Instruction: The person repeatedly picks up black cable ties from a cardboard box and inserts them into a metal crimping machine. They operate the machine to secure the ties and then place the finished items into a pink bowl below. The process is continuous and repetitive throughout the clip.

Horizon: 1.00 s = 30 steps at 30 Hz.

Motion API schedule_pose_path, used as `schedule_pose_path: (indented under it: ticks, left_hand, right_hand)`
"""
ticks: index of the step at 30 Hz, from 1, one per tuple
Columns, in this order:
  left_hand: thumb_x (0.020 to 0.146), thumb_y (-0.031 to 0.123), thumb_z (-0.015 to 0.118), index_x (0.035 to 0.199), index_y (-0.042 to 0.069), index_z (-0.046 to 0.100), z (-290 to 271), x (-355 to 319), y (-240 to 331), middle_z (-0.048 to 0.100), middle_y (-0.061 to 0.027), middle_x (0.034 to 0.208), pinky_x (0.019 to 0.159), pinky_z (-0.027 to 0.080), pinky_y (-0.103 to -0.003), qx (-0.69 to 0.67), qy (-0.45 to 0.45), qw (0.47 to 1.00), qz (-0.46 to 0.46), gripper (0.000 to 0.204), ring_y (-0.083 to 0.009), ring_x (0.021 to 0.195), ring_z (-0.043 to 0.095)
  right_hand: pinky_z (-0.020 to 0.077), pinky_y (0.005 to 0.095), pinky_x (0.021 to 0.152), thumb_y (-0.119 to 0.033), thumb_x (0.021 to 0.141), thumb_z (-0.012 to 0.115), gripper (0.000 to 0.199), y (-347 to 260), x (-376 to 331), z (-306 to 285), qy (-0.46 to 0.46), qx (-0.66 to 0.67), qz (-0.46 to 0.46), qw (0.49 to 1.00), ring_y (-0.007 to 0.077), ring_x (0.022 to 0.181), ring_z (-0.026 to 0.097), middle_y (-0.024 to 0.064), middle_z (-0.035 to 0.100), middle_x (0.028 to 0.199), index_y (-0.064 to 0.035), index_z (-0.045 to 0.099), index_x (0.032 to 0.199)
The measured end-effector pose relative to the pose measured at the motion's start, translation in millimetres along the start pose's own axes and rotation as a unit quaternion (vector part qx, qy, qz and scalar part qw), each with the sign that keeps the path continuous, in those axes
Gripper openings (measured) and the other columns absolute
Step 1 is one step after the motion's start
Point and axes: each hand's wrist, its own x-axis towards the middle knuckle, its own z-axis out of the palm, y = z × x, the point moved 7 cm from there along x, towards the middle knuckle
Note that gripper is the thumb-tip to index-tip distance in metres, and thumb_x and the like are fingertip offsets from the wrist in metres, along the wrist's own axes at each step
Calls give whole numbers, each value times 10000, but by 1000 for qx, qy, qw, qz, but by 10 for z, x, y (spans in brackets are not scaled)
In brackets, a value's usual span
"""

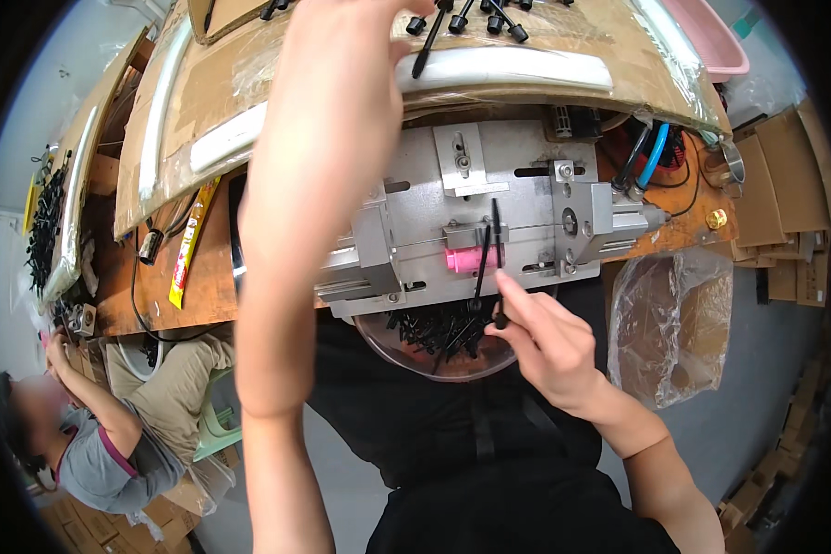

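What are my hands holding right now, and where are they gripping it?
The right hand pinches a thin black rod near its lower end. The left hand grips another black rod at its upper end.

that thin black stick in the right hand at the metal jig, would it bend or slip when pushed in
The black stick looks long and thin, so it probably flexes under a hard push. The right hand pinches only its lower end, so the tip may wobble. It seems light.
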Motion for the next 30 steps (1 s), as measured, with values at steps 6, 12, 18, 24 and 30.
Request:
schedule_pose_path:
  ticks: [6,12,18,24,30]
  left_hand:
    - [856,58,648,1070,64,633,250,383,-246,636,-139,1000,866,479,-356,-46,-281,942,-179,215,-272,934,609]
    - [833,-10,653,1054,46,647,-137,-38,-307,622,-38,888,711,467,-266,2,-115,992,-49,227,-121,734,534]
    - [755,-78,643,1284,-29,549,-186,-1002,656,605,-93,993,744,463,-336,15,-104,986,-127,541,-239,866,575]
    - [756,-30,594,1380,-72,446,360,-1584,1088,493,-88,951,740,449,-298,63,-205,968,-132,642,-194,806,498]
    - [763,-16,595,1392,-88,412,521,-1496,1101,499,-93,973,764,464,-291,75,-226,964,-115,658,-201,833,509]
  right_hand:
    - [451,338,583,85,729,731,635,92,46,144,-10,5,-7,1000,209,615,496,93,518,694,82,514,1326]
    - [466,334,617,-8,713,790,579,-81,450,-278,-43,-51,-33,997,228,675,538,84,586,790,38,584,1253]
    - [489,308,637,-163,846,703,290,112,1865,-785,27,-319,-20,947,180,708,600,94,639,824,-23,618,1086]
    - [464,289,635,-170,886,576,269,84,2095,-787,-50,-218,70,972,131,678,576,57,626,735,-38,623,1116]
    - [383,225,624,-98,859,687,224,194,1483,-1406,158,37,48,986,70,706,489,31,650,928,29,615,1028]
